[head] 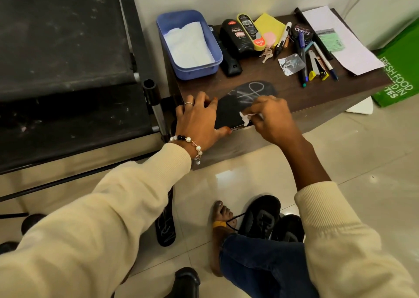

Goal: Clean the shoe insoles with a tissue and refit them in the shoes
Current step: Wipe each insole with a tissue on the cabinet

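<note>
On the dark wooden surface (317, 89), the left hand (199, 118) should press the flat black logo-printed insole (235, 107) firmly while the right hand's (272, 118) fingers, pinching the crumpled white tissue (246, 117), wipe lengthwise.

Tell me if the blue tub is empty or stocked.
Stocked: white tissues lie inside the blue tub, covering its bottom.

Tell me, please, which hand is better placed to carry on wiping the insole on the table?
The right hand: it already pinches the tissue against the black insole. The left hand lies flat on the insole's near end at the table edge, pinning it, so it is best left there.
</note>
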The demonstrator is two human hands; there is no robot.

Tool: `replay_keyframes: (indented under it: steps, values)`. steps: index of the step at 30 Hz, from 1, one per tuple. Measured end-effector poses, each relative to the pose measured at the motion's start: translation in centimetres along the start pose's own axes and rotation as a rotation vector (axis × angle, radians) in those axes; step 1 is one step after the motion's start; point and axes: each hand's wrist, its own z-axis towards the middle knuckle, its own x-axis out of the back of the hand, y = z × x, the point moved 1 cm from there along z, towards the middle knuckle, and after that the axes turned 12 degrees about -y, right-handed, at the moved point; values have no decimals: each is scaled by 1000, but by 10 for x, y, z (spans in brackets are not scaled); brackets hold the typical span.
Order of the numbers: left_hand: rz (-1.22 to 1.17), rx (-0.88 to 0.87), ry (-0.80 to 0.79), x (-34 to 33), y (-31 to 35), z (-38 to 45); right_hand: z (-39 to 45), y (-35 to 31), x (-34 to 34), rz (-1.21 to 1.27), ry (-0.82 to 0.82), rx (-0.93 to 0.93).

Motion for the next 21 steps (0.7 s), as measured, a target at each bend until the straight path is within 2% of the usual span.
replay_keyframes:
  steps: [3, 8, 10, 16, 18, 21]
  values:
    - [-6, 17, -1, 0, 1, 0, -3, 9, 2, 5, 25, 41]
    - [-29, 25, 13, 0, 1, 2, -1, 30, 3, 38, 146, -232]
    - [-30, 27, 16, 0, 2, 3, -1, 27, 2, 39, 156, -282]
    - [-20, 38, -2, 4, 3, 5, 3, 10, -1, -74, 39, 11]
    - [-22, 37, -13, 5, 2, 6, 3, 15, 0, -87, 66, -8]
    - [-27, 35, -18, 5, 1, 6, 1, 32, 0, -24, 162, -197]
